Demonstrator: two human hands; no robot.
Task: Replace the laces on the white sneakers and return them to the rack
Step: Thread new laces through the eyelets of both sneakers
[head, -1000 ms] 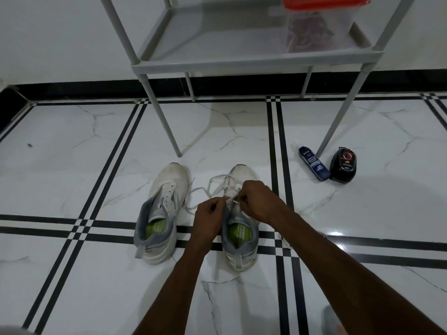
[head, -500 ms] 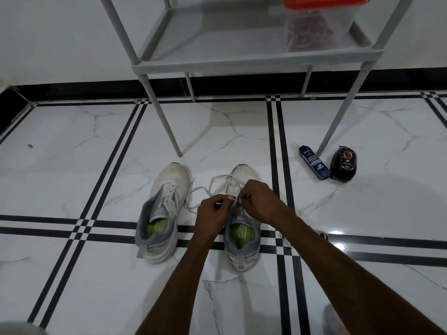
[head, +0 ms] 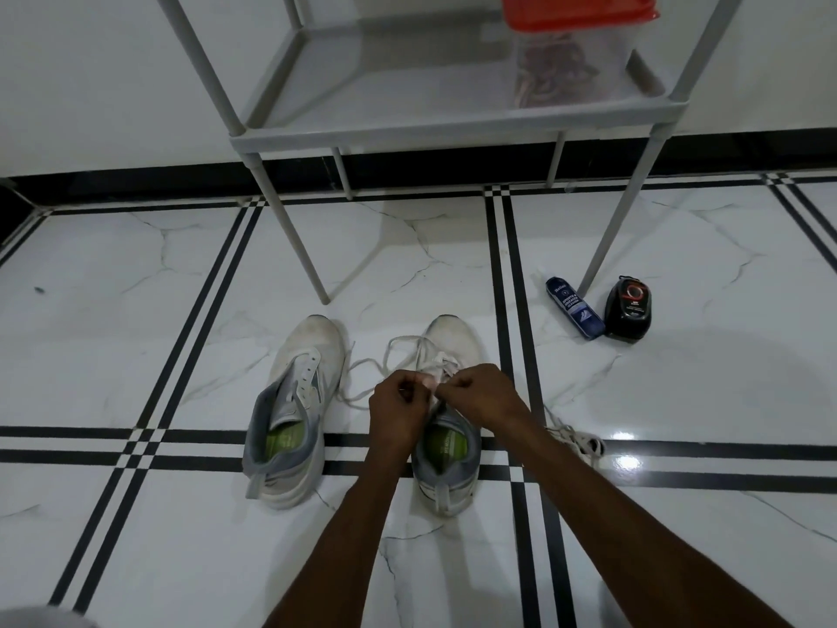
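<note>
White lace | left hand, right hand pinch (eyelets hidden)

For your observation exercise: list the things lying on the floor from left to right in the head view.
Unlaced sneaker → sneaker being laced → loose lace pile → blue cleaner bottle → black polish container.

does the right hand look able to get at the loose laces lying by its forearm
Probably yes: the loose laces lie on open floor right of the right hand, nothing covering them. It would first have to release the lace it pinches.
</note>
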